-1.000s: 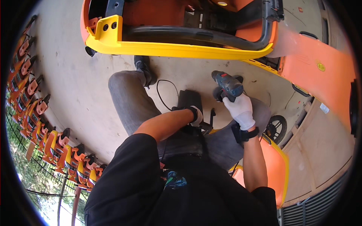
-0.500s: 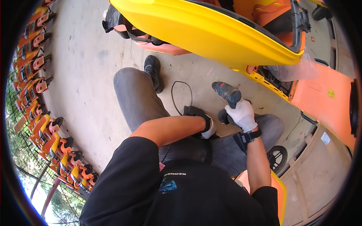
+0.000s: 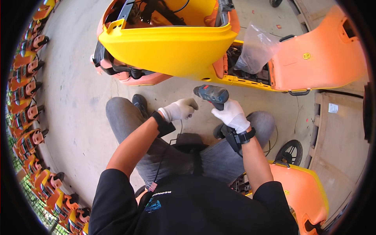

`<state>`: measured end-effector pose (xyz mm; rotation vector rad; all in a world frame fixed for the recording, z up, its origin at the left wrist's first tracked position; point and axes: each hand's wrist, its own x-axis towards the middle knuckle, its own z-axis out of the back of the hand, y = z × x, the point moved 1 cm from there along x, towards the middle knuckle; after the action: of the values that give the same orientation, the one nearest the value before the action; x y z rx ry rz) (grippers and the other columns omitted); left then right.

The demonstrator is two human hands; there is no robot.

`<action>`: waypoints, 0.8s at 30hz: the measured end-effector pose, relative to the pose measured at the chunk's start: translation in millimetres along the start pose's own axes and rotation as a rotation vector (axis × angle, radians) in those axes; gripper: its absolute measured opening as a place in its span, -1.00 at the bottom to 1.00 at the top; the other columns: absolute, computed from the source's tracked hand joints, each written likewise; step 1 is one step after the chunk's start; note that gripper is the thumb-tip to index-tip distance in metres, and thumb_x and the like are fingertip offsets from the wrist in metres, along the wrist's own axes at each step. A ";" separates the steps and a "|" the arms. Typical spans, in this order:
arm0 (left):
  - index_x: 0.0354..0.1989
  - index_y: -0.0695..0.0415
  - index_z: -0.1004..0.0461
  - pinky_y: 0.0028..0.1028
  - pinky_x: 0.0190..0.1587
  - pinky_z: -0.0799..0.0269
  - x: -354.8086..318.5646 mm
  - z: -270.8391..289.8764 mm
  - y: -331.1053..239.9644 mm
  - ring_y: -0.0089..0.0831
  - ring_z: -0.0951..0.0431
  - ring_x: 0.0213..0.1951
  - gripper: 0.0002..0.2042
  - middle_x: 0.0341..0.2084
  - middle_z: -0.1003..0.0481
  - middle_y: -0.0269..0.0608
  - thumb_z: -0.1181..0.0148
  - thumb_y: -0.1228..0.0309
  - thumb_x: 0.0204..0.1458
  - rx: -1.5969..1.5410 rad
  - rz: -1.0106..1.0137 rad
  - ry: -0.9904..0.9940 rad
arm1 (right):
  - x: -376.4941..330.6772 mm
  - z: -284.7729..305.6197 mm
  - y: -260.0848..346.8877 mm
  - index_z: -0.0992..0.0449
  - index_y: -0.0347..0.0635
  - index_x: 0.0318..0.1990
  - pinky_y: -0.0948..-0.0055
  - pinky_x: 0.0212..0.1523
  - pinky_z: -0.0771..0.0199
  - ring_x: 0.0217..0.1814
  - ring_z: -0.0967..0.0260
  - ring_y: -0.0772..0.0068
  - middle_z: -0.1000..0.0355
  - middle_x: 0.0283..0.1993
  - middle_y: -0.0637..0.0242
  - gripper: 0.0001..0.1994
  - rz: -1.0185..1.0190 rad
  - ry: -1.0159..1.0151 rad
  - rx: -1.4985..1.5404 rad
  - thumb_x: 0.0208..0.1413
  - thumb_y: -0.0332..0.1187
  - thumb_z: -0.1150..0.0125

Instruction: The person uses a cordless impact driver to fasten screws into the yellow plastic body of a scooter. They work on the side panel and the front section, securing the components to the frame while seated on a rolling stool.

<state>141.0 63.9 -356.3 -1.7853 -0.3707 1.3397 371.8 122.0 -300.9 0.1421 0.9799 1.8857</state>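
My right hand [image 3: 232,116], in a white glove, is closed around the handle of a blue and black cordless drill [image 3: 211,94]. The drill's nose points left, just below the lower edge of the yellow body panel [image 3: 168,51]. Also gloved in white, my left hand [image 3: 178,110] is raised to the left of the drill, apart from it. Its fingers are curled together, and anything between them is too small to make out. Between my thighs sits a black pouch [image 3: 189,141], its top partly visible.
The yellow-and-orange vehicle [image 3: 219,78] stands ahead, a clear plastic bag [image 3: 256,49] over its open compartment. An orange lid [image 3: 313,58] extends right. Wooden crates [image 3: 337,129] and a black wheel [image 3: 290,152] are at the right. Similar small vehicles [image 3: 29,102] line the left.
My left hand has come up from the black pouch toward the drill. My view has swung right, so the vehicle appears farther left. The drill remains in my right hand.
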 end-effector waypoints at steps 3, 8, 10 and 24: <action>-0.08 0.32 -0.45 -0.54 -0.29 -0.50 -12.9 18.5 -8.0 -0.48 -0.53 -0.35 -0.74 -0.34 -0.46 -0.21 0.07 0.59 0.07 -0.329 -0.064 -0.107 | -8.7 26.5 14.7 -0.53 -0.20 -0.15 0.13 -0.20 -0.47 -0.22 -0.45 -0.17 -0.49 -0.33 -0.09 -0.66 -0.002 -0.028 0.024 -0.05 -0.19 -0.25; -0.01 0.39 -0.41 -0.53 -0.21 -0.54 -18.0 19.8 -26.0 -0.46 -0.57 -0.26 -0.74 -0.23 -0.50 -0.13 0.01 0.53 0.17 -0.498 -0.151 -0.098 | -32.5 54.7 39.9 -0.55 -0.19 -0.15 0.45 -0.25 -0.44 -0.37 -0.40 0.55 -0.51 -0.37 0.39 -0.73 0.068 -0.234 0.412 -0.03 -0.38 -0.38; 0.00 0.39 -0.41 -0.53 -0.21 -0.55 -14.0 18.0 -29.3 -0.46 -0.59 -0.27 -0.73 -0.24 -0.52 -0.12 -0.03 0.46 0.22 -0.460 -0.161 -0.068 | -40.9 51.4 36.6 -0.54 -0.18 -0.14 0.47 -0.25 -0.44 -0.36 -0.39 0.59 -0.50 -0.37 0.45 -0.74 0.072 -0.257 0.403 -0.02 -0.43 -0.37; -0.16 0.27 -0.44 -0.58 -0.48 -0.48 3.3 6.4 -77.2 -0.55 -0.55 -0.51 -0.75 -0.45 -0.55 -0.22 -0.03 0.29 0.25 -0.251 -0.067 -0.085 | -69.4 53.5 -5.0 -0.48 -0.28 -0.08 0.48 -0.26 -0.45 -0.38 -0.44 0.53 -0.49 -0.42 0.36 -0.72 -0.133 -0.112 0.937 0.01 -0.48 -0.26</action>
<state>155.4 114.8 -299.6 -1.9039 -0.6643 1.3725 437.4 98.1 -247.8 0.7000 1.6740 1.1550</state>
